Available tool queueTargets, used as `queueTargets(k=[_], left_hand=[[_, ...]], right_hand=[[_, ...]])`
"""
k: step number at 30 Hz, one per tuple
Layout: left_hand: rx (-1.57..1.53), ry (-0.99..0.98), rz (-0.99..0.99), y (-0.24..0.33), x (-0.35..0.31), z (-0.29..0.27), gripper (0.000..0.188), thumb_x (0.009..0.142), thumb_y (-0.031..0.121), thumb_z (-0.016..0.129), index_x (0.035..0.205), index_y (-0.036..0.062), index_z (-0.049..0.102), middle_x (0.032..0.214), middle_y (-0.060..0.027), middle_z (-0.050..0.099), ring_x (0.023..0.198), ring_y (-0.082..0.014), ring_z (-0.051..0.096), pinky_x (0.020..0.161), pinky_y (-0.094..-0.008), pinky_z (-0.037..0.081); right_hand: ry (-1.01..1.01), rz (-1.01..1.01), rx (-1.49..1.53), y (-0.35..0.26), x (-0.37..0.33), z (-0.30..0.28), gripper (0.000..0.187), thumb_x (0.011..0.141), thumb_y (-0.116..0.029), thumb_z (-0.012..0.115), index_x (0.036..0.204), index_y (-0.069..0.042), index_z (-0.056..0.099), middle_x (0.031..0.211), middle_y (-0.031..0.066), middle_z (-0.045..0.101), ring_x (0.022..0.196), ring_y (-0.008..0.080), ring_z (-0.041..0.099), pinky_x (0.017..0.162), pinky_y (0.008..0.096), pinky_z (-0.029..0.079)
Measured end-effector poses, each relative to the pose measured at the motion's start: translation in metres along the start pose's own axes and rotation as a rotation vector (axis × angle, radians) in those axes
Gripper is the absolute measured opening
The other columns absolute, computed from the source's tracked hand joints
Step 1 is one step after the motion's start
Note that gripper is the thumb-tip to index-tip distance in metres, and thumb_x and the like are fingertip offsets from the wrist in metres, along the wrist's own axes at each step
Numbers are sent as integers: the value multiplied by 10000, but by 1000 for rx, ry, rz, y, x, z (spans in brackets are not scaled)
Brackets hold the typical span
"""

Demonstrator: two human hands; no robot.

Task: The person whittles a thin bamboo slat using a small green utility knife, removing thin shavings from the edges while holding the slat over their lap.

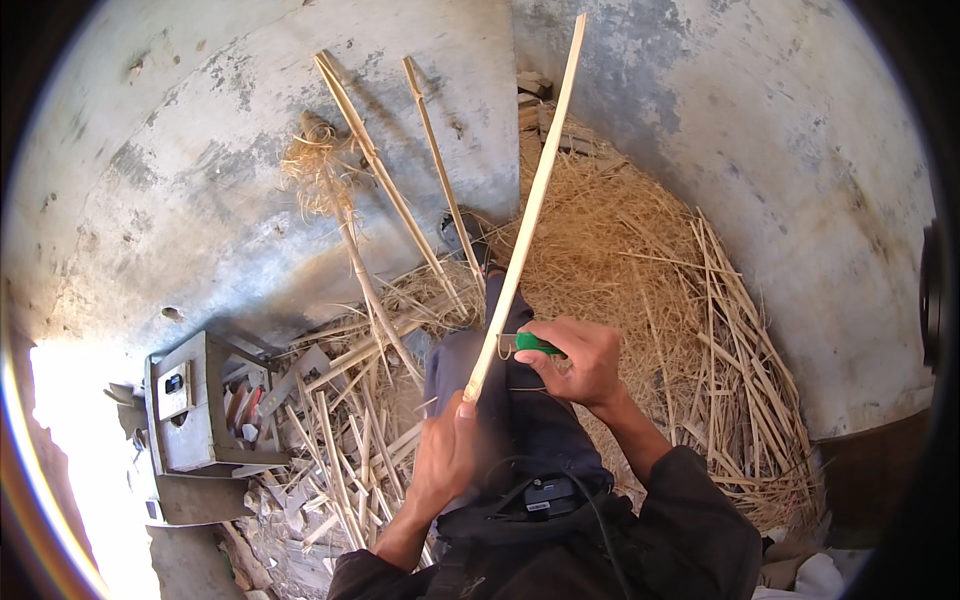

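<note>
A long, pale split-bamboo strip (539, 190) slants up and away in front of me, its far end high above the floor. My left hand (446, 452) is closed around its near end. In my right hand (584, 362) is a knife with a green handle (537, 345), gripped in bent fingers. Its short blade meets the strip's right side a little above my left hand. A thin curled shaving (504, 351) hangs at the blade. Behind the strip are my legs in dark trousers (540, 425).
Bamboo poles (385, 180) and a frayed-top stick (350, 230) lean on the left wall. A heap of shavings (615, 250) fills the corner, with cut strips (740, 370) along its right edge. More bamboo pieces (340, 470) lie left, beside a worn wooden cabinet (195, 400).
</note>
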State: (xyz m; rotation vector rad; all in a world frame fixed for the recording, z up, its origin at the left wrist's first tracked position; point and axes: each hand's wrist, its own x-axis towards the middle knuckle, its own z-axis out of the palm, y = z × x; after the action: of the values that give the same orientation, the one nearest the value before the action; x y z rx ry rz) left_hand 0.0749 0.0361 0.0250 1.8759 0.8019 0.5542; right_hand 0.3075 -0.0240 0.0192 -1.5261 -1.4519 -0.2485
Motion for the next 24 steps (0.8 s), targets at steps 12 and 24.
queueTargets(k=[12,24], left_hand=[[85,-84,72,-16,-30,-4,431,1157,326,400,972,-8,600,646,-156,552,587,-320,578,597,-437,422],[-50,140,-17,-6,-2,2,270,1119,223,561,990,-9,611,642,-139,542,537,-218,514,548,-384,395]], right_hand=[[360,445,-33,92,35,-40,349,1052,-361,685,1033,-25,772,705,-11,621,570,71,476,522,274,322],[-15,101,295,19,-6,3,287,954,-336,809,1040,-69,750,759,50,674,586,162,624,527,316,475]])
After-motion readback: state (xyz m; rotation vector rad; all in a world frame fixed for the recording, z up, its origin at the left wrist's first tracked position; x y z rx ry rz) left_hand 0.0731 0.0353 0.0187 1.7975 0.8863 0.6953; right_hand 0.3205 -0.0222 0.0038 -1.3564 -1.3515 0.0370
